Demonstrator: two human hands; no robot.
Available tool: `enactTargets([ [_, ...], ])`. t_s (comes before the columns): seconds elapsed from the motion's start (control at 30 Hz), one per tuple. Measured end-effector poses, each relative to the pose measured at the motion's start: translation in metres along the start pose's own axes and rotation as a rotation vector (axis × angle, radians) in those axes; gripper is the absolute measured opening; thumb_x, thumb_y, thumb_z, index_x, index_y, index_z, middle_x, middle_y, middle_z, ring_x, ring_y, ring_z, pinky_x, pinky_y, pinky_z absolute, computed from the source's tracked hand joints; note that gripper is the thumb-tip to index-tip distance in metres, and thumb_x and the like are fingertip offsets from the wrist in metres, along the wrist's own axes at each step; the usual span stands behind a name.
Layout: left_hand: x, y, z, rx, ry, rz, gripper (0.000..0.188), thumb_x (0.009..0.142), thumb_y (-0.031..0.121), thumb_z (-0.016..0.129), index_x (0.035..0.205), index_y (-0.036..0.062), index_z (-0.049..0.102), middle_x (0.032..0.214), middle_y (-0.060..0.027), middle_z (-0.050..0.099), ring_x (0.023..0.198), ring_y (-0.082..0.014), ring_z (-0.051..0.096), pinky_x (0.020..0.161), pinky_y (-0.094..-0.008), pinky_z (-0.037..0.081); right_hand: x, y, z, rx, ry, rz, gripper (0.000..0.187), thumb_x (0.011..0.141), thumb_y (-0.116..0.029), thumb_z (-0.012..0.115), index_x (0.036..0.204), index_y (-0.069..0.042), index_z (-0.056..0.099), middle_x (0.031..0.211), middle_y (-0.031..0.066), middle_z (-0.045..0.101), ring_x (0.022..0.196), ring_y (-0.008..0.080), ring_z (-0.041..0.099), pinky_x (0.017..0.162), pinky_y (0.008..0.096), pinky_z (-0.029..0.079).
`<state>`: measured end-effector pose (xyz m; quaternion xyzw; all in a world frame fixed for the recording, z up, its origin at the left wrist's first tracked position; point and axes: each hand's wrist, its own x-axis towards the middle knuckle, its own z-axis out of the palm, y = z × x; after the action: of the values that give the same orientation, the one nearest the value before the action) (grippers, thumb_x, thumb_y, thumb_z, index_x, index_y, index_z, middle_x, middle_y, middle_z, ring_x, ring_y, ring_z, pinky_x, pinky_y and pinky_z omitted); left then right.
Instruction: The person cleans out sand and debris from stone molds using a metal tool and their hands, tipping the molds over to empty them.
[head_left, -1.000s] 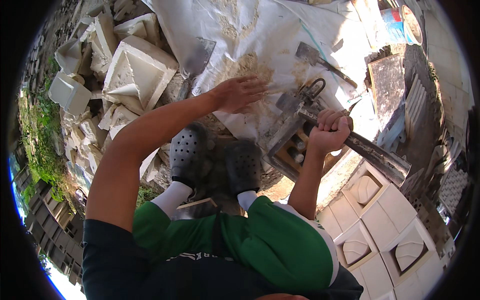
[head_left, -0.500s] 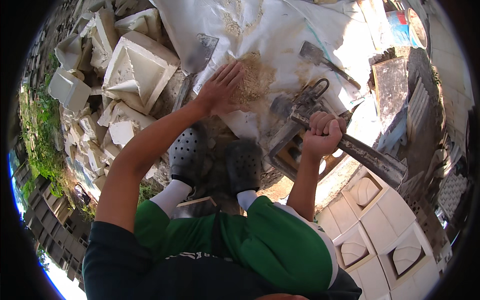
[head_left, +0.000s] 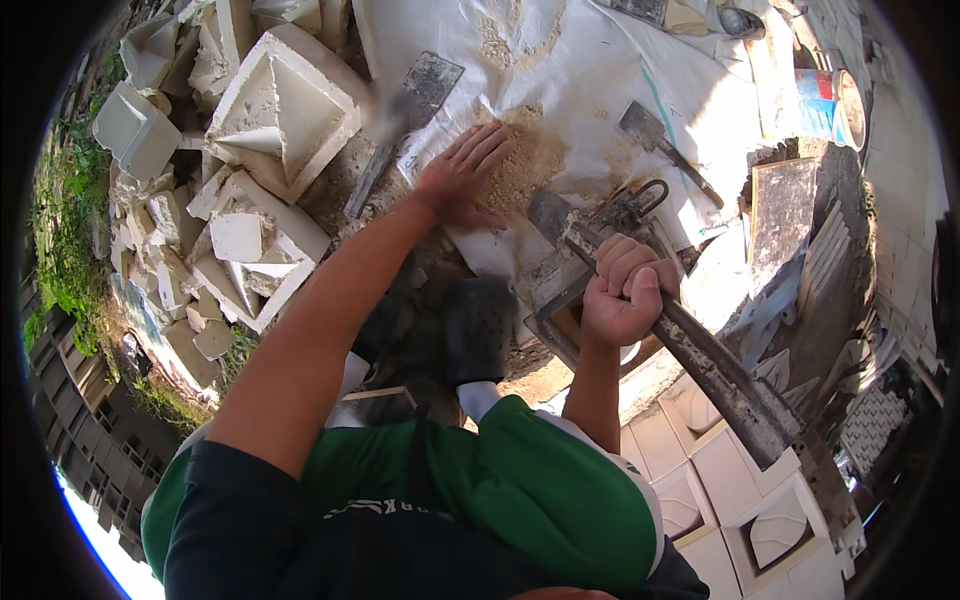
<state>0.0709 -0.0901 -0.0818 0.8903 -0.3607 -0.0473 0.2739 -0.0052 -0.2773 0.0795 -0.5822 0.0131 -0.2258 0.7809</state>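
My left hand (head_left: 462, 178) is stretched out with its fingers spread, palm down beside a heap of sandy, tan powder (head_left: 530, 160). The powder lies on a white woven sheet (head_left: 590, 80), and the fingertips reach its near left edge. My right hand (head_left: 632, 290) is wrapped round a long, crusted grey metal bar (head_left: 730, 385). That bar slants from a hinged metal mould frame (head_left: 560, 325) down to the right, over pale blocks. A flat-bladed trowel (head_left: 430, 88) rests left of the powder, and a small scraper (head_left: 642, 125) lies to its right.
Broken white cast blocks (head_left: 285, 115) are heaped at the left. Finished cream blocks with recessed openings (head_left: 730, 460) stand in rows at the lower right. A blue and red can (head_left: 825, 105) lies at the far right, above a worn board (head_left: 783, 210).
The view has shifted. My left hand remains spread by the powder, its forearm now covering my left shoe. My right hand keeps its hold on the bar, whose outer end has swung lower.
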Motion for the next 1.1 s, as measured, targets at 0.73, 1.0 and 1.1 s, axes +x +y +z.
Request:
enactTargets([
  [0.73,0.001,0.007,-0.007,-0.014,-0.010,-0.011,0.117,0.057,0.063,0.074,0.142,-0.0009,0.025,0.149,-0.0143,0.028,0.141,-0.0269,0.022,0.117,-0.0396,0.016,-0.009,0.032,-0.006,-0.032,0.108,0.003,0.023,0.080,-0.008,0.038,0.061,-0.012,0.027,0.046,0.0005,0.025,0.042,0.0107,0.024,0.043,0.0288,0.026],
  [1.0,-0.002,0.004,-0.006,-0.010,0.001,-0.002,0.117,0.057,0.062,0.075,0.143,-0.0002,0.026,0.149,-0.0142,0.028,0.141,-0.0268,0.022,0.117,-0.0396,0.016,0.003,0.000,-0.011,0.103,0.028,0.001,0.024,0.081,-0.007,0.037,0.061,-0.013,0.026,0.047,0.0004,0.025,0.041,0.0107,0.021,0.043,0.0292,0.027],
  [1.1,-0.001,0.008,-0.003,-0.017,0.007,-0.004,0.116,0.057,0.062,0.075,0.143,-0.0005,0.026,0.149,-0.0141,0.028,0.141,-0.0269,0.022,0.117,-0.0398,0.017,-0.004,0.044,0.002,-0.037,0.093,0.031,0.024,0.081,-0.006,0.038,0.061,-0.013,0.026,0.046,0.0001,0.024,0.041,0.0110,0.021,0.043,0.0293,0.026],
])
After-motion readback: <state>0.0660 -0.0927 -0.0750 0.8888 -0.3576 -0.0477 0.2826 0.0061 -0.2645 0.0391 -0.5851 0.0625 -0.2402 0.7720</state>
